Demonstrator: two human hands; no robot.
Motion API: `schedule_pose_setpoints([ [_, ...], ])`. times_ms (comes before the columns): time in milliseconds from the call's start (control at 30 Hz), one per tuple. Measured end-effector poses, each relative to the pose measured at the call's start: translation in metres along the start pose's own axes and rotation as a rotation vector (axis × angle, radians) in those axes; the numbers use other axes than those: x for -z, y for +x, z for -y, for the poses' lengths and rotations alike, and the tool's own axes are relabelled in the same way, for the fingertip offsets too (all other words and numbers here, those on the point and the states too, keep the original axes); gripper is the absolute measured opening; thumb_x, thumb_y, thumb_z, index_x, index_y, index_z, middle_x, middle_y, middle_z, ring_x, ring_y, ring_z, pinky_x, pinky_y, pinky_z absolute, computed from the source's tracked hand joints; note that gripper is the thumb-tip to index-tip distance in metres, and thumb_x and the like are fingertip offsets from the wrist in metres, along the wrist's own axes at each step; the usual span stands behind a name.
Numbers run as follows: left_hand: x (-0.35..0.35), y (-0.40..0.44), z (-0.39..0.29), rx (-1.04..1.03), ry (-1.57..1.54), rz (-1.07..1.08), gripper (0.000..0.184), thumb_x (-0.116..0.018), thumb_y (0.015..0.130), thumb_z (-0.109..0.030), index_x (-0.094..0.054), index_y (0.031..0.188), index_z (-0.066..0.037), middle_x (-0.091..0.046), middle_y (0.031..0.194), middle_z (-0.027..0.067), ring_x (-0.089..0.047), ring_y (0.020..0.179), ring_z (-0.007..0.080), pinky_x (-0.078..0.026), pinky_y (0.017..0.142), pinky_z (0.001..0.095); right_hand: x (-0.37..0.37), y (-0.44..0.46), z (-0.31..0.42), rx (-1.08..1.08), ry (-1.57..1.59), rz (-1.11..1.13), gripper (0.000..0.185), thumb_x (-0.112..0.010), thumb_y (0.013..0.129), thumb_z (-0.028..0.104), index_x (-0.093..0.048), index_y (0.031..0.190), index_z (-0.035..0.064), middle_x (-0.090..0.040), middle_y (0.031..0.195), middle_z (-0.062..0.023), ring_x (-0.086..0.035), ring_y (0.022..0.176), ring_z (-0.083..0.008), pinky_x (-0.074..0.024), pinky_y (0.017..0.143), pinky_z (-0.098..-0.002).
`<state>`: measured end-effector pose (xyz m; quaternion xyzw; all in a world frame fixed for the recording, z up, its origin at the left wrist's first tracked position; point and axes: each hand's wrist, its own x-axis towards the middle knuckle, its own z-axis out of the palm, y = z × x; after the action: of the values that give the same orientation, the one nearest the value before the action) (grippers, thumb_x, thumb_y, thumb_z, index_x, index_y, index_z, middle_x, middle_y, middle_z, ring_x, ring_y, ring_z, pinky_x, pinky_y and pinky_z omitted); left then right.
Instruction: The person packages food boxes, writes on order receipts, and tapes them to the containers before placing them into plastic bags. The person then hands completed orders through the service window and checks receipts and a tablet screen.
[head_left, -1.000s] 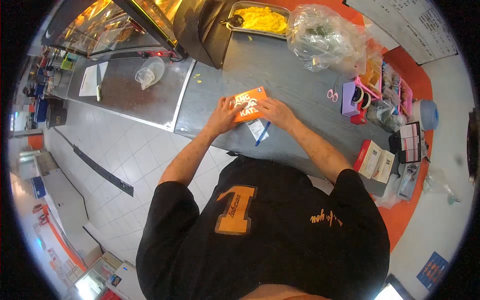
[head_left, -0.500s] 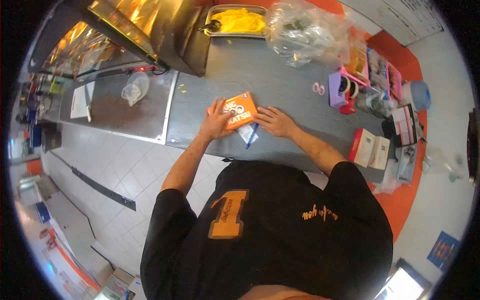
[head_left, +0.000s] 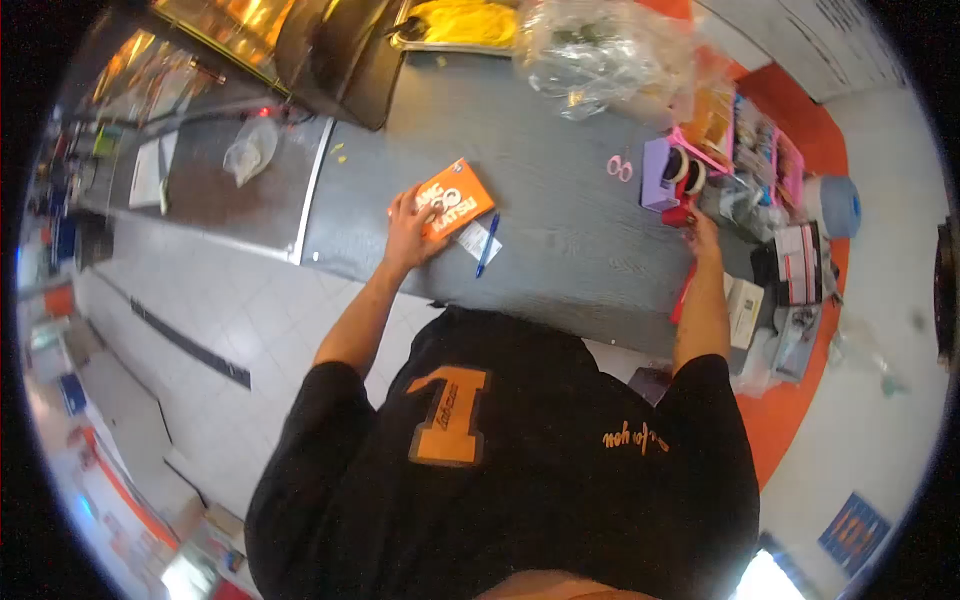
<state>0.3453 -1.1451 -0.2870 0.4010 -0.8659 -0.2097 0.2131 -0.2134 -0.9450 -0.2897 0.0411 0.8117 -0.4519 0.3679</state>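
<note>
Head-worn view down over counter (head_left: 555,170)

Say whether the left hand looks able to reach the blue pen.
Probably yes: the blue pen lies uncovered nearby, though the left hand would likely need to leave the orange box.

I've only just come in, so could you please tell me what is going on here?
A person at a counter has the left hand on an orange box. The right hand is out at the red tape dispenser, though whether it grips it is hard to tell. A blue pen lies over a paper slip next to the box.
</note>
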Motion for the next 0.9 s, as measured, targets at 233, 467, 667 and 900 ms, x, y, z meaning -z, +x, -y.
schedule_pose_setpoints([
  [233,-0.003,-0.005,0.001,0.045,0.029,0.033,0.052,-0.079,0.053,-0.025,-0.063,0.103,-0.018,-0.034,0.142,0.0166,-0.032,0.127,0.0421,-0.03,0.102,0.056,0.029,0.013,-0.069,0.354,0.525,0.299,0.015,-0.066,0.081,0.011,-0.063,0.092,0.0011,-0.061,0.084,-0.0091,-0.061,0.082,-0.0235,-0.053,0.076,-0.0356],
  [467,-0.005,-0.004,0.002,0.024,-0.02,0.001,0.054,-0.079,0.053,-0.025,-0.063,0.104,-0.019,-0.034,0.142,0.0148,-0.031,0.129,0.0405,-0.03,0.102,0.0551,-0.02,-0.025,-0.068,0.065,0.536,-0.07,0.004,-0.055,0.087,0.008,-0.058,0.085,0.0058,-0.057,0.072,-0.0061,-0.053,0.058,-0.0146,-0.0421,0.048,-0.0286],
  [667,-0.002,-0.004,-0.002,0.087,0.017,-0.011,0.057,-0.08,0.054,-0.027,-0.063,0.107,-0.02,-0.034,0.142,0.0144,-0.031,0.129,0.039,-0.031,0.101,0.0539,-0.148,-0.095,-0.06,-0.181,0.644,0.503,0.013,-0.067,0.083,0.013,-0.055,0.08,0.0113,-0.051,0.072,0.0033,-0.038,0.047,-0.006,-0.0269,0.038,-0.0205],
  [900,-0.006,-0.006,-0.002,0.078,0.01,-0.033,0.059,-0.081,0.054,-0.033,-0.062,0.108,-0.02,-0.035,0.141,0.0137,-0.031,0.128,0.0383,-0.033,0.099,0.0555,-0.313,-0.257,-0.06,-0.045,-0.062,0.921,0.026,-0.071,0.082,0.029,-0.058,0.071,0.0094,-0.048,0.056,0.0035,-0.034,0.037,-0.0047,-0.0246,0.034,-0.0217],
])
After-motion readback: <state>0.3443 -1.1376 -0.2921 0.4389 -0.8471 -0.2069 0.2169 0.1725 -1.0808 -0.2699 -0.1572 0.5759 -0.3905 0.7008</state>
